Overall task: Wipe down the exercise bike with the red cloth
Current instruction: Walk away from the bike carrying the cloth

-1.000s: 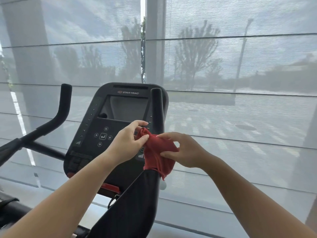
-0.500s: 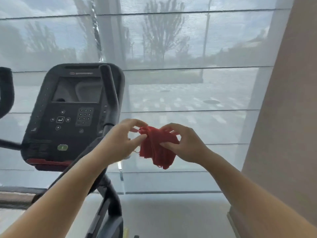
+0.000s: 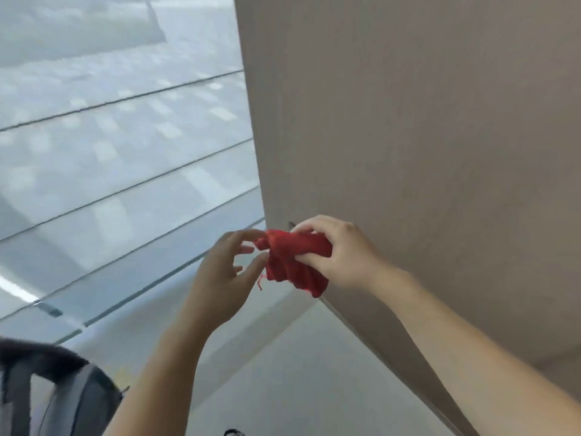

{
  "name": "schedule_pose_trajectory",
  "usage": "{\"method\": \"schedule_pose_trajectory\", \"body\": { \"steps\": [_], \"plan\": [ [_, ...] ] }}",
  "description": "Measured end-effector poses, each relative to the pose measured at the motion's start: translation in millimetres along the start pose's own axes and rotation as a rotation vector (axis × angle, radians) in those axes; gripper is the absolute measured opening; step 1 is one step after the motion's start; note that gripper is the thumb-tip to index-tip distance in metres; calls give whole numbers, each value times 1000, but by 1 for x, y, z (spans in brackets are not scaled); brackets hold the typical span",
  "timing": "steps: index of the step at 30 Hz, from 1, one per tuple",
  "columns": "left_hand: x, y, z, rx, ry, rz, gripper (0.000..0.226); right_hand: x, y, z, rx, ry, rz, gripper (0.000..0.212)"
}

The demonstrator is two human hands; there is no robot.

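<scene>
The red cloth point(image 3: 294, 262) is bunched up in mid-air in front of me, with a loose thread hanging off its left side. My right hand point(image 3: 338, 251) grips the cloth from the right. My left hand point(image 3: 228, 269) is at the cloth's left edge with fingers spread, its fingertips touching or nearly touching the fabric. Only a blurred dark grey part of the exercise bike point(image 3: 59, 391) shows at the bottom left corner. The bike's console and handlebars are out of view.
A beige wall point(image 3: 424, 136) fills the right half and stands close behind my right hand. A shaded window point(image 3: 110, 136) covers the left. Pale floor point(image 3: 292, 388) shows between my arms.
The view has swung right and down, away from the bike's console toward the wall. Both hands stayed at the cloth; my left hand's fingers have spread apart.
</scene>
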State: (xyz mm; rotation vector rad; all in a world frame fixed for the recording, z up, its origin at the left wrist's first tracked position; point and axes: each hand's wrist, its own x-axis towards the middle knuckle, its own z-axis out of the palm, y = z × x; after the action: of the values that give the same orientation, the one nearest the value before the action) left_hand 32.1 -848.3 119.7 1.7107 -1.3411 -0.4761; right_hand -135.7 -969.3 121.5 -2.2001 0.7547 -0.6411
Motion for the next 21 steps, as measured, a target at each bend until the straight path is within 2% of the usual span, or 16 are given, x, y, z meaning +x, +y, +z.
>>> {"method": "schedule_pose_trajectory", "body": {
  "steps": [10, 16, 21],
  "plan": [
    [19, -3, 92, 63, -494, 155, 25, -107, 52, -19, -25, 255, 410, 23],
    [39, -3, 129, 36, -706, 250, 29, -154, 51, -12, -55, 426, 650, 27],
    [44, 4, 160, 48, -887, 378, 28, -179, 48, -2, -77, 564, 780, 27]
  ]
}}
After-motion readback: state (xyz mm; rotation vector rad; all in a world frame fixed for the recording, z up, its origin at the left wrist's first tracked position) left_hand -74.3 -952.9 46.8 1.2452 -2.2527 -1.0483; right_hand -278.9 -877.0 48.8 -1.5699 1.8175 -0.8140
